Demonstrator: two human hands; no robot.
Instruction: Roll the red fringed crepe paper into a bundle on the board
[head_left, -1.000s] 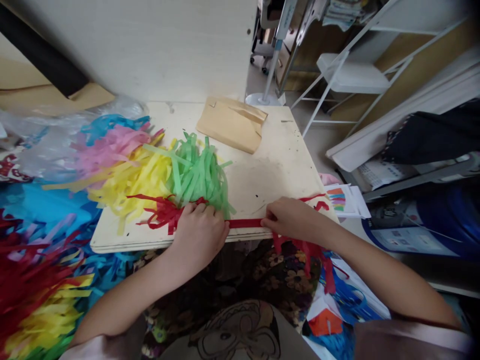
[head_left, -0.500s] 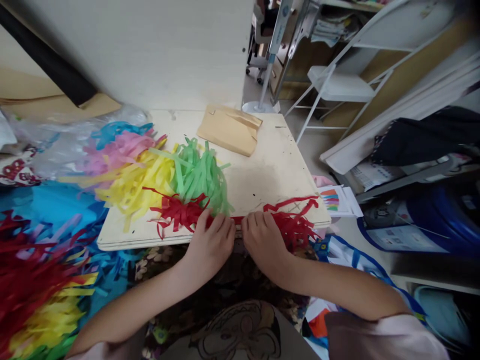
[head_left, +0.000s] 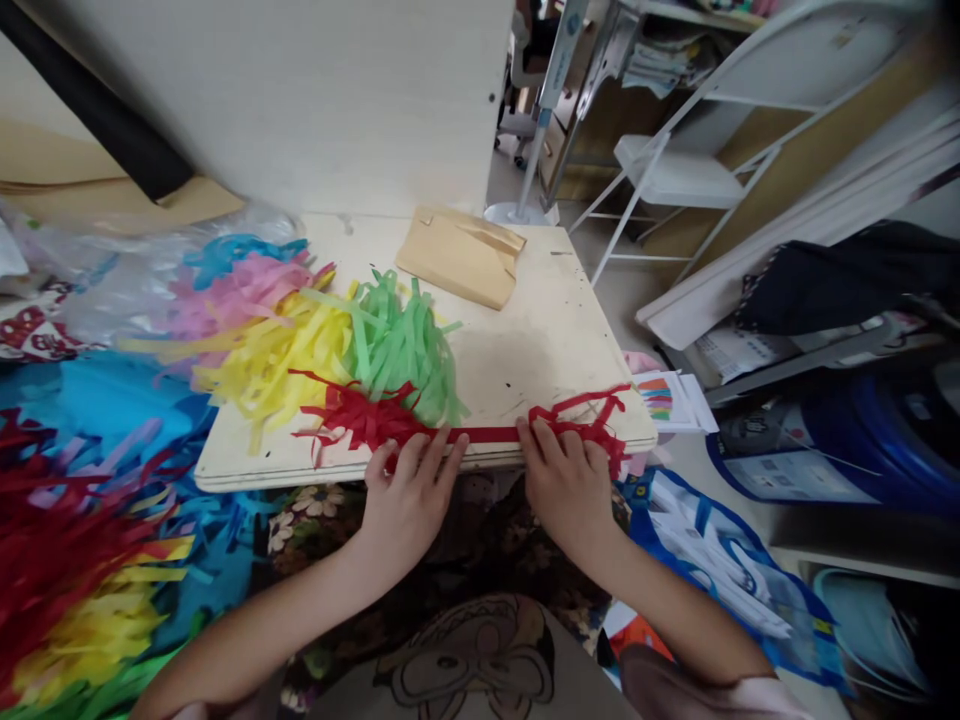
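Note:
A red tissue-paper tassel lies along the front edge of the wooden board, its fringes bunched at both ends and a flat band between them. My left hand bends its fingers, slightly apart, over the left part of the band by the fringe. On the other side, my right hand has its fingertips curled onto the band near the right fringe. Both thumbs are largely hidden. Just behind my left hand lie a green tissue tassel and a yellow one.
Pink and blue tassels lie at the board's left. A brown paper envelope rests toward the back of the wooden board. More red fringe is heaped at lower left. A white folding chair stands behind right.
My hands have moved apart, the left one leftward and the right one rightward. More of the flat red band now shows between them, lying along the board's edge.

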